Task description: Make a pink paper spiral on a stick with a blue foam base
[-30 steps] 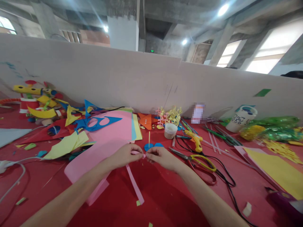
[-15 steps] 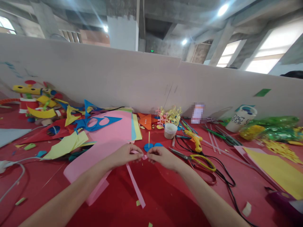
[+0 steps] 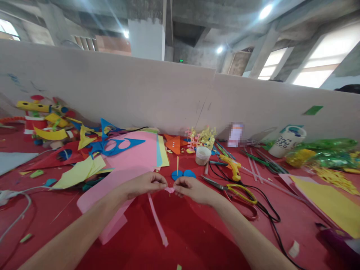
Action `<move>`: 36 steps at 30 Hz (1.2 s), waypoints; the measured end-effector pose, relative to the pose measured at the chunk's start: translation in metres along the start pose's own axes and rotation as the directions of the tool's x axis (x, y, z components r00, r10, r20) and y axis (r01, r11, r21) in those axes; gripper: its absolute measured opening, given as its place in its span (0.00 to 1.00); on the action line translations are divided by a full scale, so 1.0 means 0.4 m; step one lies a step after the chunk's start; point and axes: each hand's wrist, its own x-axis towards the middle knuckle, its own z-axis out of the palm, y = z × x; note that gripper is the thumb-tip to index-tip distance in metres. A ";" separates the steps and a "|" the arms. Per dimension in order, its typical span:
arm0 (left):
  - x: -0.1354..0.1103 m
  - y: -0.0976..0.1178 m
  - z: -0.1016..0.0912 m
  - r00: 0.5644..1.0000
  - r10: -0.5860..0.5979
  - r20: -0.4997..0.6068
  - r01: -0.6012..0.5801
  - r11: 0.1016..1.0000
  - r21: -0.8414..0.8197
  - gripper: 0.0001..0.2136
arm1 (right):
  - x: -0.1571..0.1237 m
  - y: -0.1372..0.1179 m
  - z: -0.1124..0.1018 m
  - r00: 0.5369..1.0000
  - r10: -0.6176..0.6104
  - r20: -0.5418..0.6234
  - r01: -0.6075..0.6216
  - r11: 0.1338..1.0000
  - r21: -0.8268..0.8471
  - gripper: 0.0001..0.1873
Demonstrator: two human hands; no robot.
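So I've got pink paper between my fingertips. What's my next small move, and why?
I'd probably straighten the pink paper gently: the short stretch between your left hand and right hand looks bent, and both hands seem to pinch it. A longer pink strip trails below the left hand.

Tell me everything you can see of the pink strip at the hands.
The pink strip is narrow and flat, like paper or thin foam. A small bent piece shows between the pinching left hand and right hand; a long tail slants from beneath the left hand, over the red tabletop; any join is hidden.
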 end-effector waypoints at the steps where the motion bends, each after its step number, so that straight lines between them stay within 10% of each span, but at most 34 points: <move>1: -0.002 0.002 0.000 1.000 0.007 0.005 -0.008 1.000 0.023 0.10 | 0.000 -0.001 0.000 1.000 0.009 0.006 -0.008 1.000 -0.008 0.12; 26: 0.012 0.001 0.027 0.999 -0.015 -0.051 0.018 0.998 0.053 0.13 | -0.001 -0.020 0.020 0.991 -0.020 -0.133 -0.023 0.947 -0.319 0.04; 36: 0.013 0.001 0.028 0.998 0.002 -0.058 -0.003 1.000 -0.011 0.13 | 0.004 -0.016 0.013 0.996 0.061 -0.067 -0.060 0.998 0.009 0.12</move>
